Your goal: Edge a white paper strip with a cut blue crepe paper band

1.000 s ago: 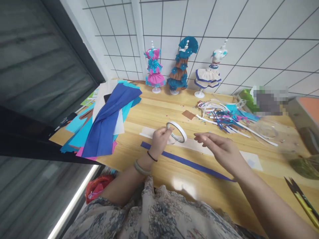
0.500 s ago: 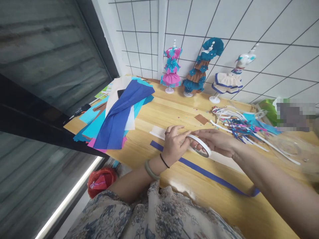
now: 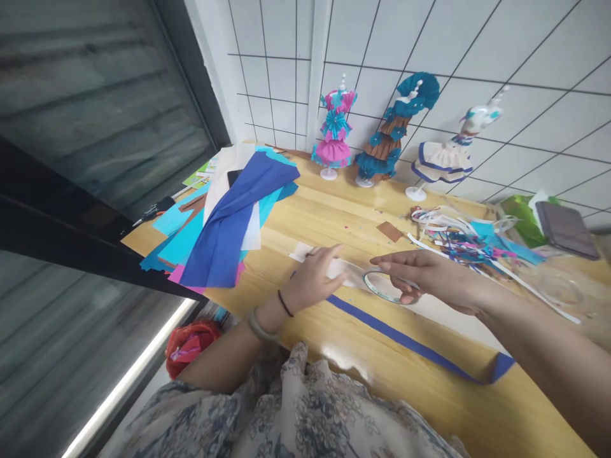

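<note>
Tape (image 3: 380, 294), wound as a slim, stiff ring, tilts just right of and below the frame's centre in the grip of the right hand (image 3: 432, 273), while the left hand (image 3: 311, 281), fingers spread and holding nothing visible, is over a smooth pale strip (image 3: 456, 316). Lower down, a matte, ribbon-like blue strip (image 3: 405, 341) crosses the glossy wooden desk (image 3: 329, 216); creased blue paper (image 3: 222, 222) lies centre left.
</note>
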